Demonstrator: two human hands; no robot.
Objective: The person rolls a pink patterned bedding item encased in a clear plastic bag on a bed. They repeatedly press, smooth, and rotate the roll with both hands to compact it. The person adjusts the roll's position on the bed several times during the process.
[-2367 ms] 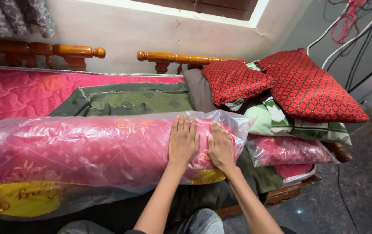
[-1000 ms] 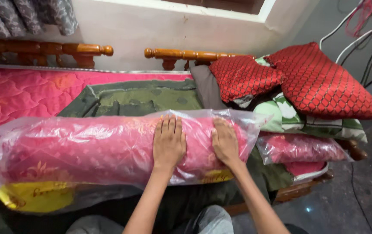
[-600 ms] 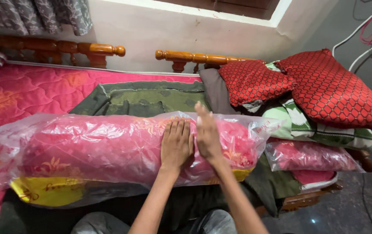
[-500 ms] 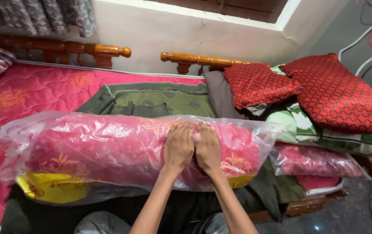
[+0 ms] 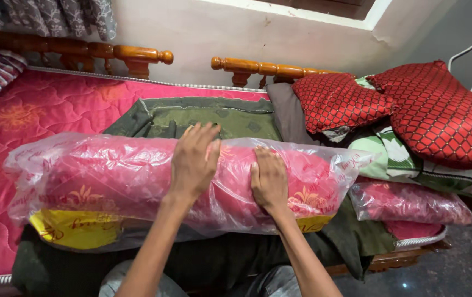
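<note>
A long pink rolled quilt in a clear plastic bag (image 5: pixel 109 176) lies across the front of the bed. My right hand (image 5: pixel 269 179) rests flat on its top, near the right end, fingers spread. My left hand (image 5: pixel 193 159) hovers over the roll to the left of the right hand, fingers apart and slightly lifted, holding nothing. The bag's loose open end (image 5: pixel 351 165) sticks out to the right. A yellow printed patch (image 5: pixel 71 228) shows at the roll's lower left.
A pink quilted mattress (image 5: pixel 38 110) covers the bed, with a green blanket (image 5: pixel 208 118) behind the roll. Two red patterned pillows (image 5: pixel 439 113) and a floral pillow (image 5: pixel 412 159) are stacked at right above another bagged pink bundle (image 5: pixel 412 201). A wooden headrail (image 5: pixel 137 55) runs along the wall.
My hands were side by side pressing the roll. The left hand has now lifted and moved left, and the right hand stays flat on the bag. The view shifted slightly left.
</note>
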